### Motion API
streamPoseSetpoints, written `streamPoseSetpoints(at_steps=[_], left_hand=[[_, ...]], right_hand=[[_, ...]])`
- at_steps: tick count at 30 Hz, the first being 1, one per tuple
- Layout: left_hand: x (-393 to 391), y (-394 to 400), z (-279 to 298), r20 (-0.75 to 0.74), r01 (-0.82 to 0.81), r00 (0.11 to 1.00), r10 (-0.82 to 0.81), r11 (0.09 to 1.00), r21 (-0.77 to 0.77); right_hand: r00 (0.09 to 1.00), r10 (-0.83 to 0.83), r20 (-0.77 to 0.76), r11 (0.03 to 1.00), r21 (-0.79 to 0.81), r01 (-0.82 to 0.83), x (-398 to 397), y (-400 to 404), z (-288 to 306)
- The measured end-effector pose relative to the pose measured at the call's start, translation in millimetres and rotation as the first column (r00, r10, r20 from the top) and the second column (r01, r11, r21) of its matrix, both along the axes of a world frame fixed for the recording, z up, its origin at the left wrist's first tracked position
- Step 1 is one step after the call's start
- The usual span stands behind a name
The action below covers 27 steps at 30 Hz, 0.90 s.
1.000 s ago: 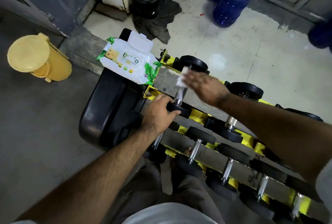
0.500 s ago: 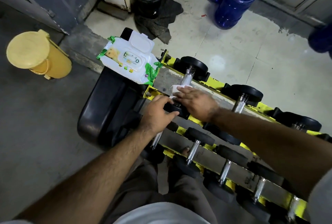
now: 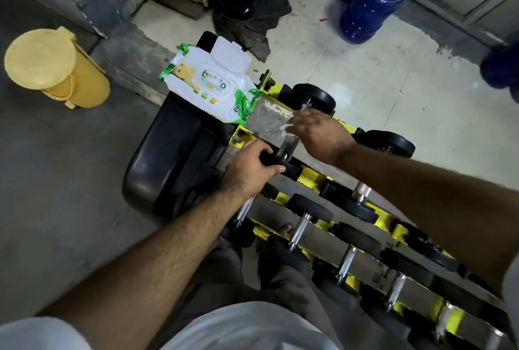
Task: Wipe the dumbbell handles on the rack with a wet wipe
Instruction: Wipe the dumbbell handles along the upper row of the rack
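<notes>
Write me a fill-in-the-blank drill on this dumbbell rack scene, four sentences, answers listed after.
1. The right hand rubs a wet wipe along a dumbbell's ____.
2. The left hand grips that dumbbell's near black ____.
3. The lid of the wipes pack stands ____.
4. The bin on the floor to the left is ____ in colour.

Answers: handle; weight; open; yellow

I see a yellow rack (image 3: 311, 178) running diagonally toward lower right, holding rows of black-ended dumbbells with chrome handles. The nearest-left top dumbbell (image 3: 289, 147) lies across the rack, its handle partly covered by a white wet wipe (image 3: 286, 127), blurred. A second top-row dumbbell (image 3: 362, 195) lies beside it to the right.
</notes>
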<state>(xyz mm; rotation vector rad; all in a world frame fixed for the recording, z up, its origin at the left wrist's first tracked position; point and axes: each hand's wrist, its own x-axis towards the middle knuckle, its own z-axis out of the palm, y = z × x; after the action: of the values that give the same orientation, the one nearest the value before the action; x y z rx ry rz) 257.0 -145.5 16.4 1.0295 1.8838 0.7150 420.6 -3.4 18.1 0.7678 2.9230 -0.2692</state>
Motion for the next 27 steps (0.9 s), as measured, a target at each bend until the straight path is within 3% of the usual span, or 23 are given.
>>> streamPoseSetpoints(at_steps=[4, 9, 13, 17, 22, 25, 27], left_hand=[[4.2, 1.2, 4.7, -0.048, 0.017, 0.999, -0.016, 1.0, 0.015], [10.4, 0.4, 8.3, -0.119, 0.025, 0.993, -0.025, 1.0, 0.004], [11.8, 0.2, 14.9, -0.115, 0.038, 0.993, -0.04, 0.999, -0.02], [11.3, 1.1, 17.6, -0.097, 0.057, 0.993, -0.061, 0.998, -0.042], [11.3, 2.2, 15.6, -0.102, 0.073, 0.992, -0.077, 0.997, -0.04], [10.3, 3.1, 18.1, -0.093, 0.081, 0.992, -0.084, 0.996, -0.04], [8.5, 3.9, 18.9, -0.087, 0.088, 0.992, -0.091, 0.995, -0.042]], right_hand=[[0.965, 0.231, 0.123, 0.969, -0.116, -0.217, -3.7, -21.6, 0.6], [0.989, 0.008, 0.151, 1.0, 0.024, -0.012, -2.5, -10.7, 6.7], [0.969, 0.2, 0.148, 0.967, -0.191, -0.171, -7.2, -31.8, 10.0], [0.978, -0.062, 0.201, 0.998, 0.01, 0.061, -10.7, -3.7, 15.5], [0.937, 0.096, 0.336, 0.994, -0.074, -0.075, -10.9, -27.8, 15.0], [0.908, -0.103, 0.407, 0.993, 0.093, 0.071, -14.3, -5.8, 24.1], [0.858, -0.113, 0.501, 0.992, 0.1, 0.073, -24.0, -10.7, 28.3]])
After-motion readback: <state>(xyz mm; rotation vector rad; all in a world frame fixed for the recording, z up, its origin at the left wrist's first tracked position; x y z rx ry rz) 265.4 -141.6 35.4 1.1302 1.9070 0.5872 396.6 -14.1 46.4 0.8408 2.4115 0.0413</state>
